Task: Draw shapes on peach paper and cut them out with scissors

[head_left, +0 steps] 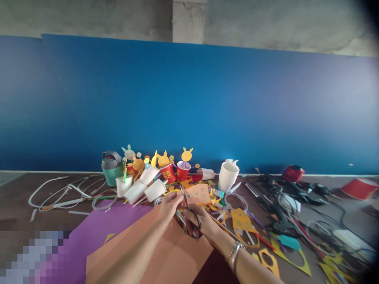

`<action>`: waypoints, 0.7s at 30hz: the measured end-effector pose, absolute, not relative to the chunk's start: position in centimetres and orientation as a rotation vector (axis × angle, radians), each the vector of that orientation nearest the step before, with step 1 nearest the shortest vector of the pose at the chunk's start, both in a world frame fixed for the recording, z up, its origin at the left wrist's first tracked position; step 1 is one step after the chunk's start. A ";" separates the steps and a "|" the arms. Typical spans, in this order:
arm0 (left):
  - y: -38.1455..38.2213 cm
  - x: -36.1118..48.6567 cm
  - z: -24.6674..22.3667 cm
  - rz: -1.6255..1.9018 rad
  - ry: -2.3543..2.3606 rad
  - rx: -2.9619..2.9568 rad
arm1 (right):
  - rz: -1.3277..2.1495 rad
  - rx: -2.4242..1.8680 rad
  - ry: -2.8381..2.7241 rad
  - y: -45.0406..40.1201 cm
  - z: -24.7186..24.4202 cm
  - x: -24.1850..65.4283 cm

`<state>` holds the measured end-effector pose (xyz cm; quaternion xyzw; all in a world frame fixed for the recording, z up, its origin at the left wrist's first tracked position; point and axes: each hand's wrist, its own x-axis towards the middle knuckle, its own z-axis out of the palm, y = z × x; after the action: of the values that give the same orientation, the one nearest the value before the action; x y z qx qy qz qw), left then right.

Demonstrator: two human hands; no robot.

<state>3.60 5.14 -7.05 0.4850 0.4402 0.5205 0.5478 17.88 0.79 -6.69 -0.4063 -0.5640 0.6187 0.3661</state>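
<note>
Dark-handled scissors (194, 220) are in my right hand (201, 221), whose fingers are wrapped round the handles. Their blades point up and away, against the left part of a small orange paper with green drawn marks (199, 195). My left hand (170, 205) pinches that paper near its left edge, close to the blades. Under both forearms lies a large orange sheet (168, 252), partly over a purple sheet (118, 217). A bracelet circles my right wrist.
Behind my hands stand red cups (183, 171) with paper animal heads, tipped white cups (155, 191) and a teal container (112, 169). White cups (227, 176) are stacked further right. Yellow paper scraps (242, 221), tubes and black cables (308, 191) cover the right side. White cords (63, 191) lie left.
</note>
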 end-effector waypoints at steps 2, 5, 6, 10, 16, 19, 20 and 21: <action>5.2 3.6 -7.3 1.218 1.026 1.133 | 1.557 -1.027 -1.462 0.9 -6.9 17.8; 5.3 3.6 -7.6 1.203 1.007 1.116 | 1.535 -1.024 -1.470 1.1 -7.3 17.9; 5.3 3.6 -7.6 1.199 1.003 1.113 | 1.531 -1.026 -1.477 1.2 -7.4 18.0; 5.3 3.5 -7.4 1.183 1.001 1.108 | 1.507 -1.071 -1.470 1.4 -7.6 18.3; 5.1 3.3 -6.7 1.215 0.977 1.097 | 1.497 -1.095 -1.440 1.4 -6.5 18.4; 5.3 3.4 -6.8 1.246 0.953 1.048 | 1.483 -1.060 -1.432 1.5 -6.7 18.1; 5.3 3.4 -6.9 1.253 0.940 1.031 | 1.473 -1.045 -1.431 1.6 -6.9 18.1; 5.4 3.5 -6.9 1.257 0.924 1.016 | 1.463 -1.029 -1.426 1.7 -7.3 18.0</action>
<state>3.49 5.37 -6.92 0.4377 0.3979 0.5417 0.5972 18.03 1.67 -7.25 -0.4096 -0.5674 0.5822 0.4139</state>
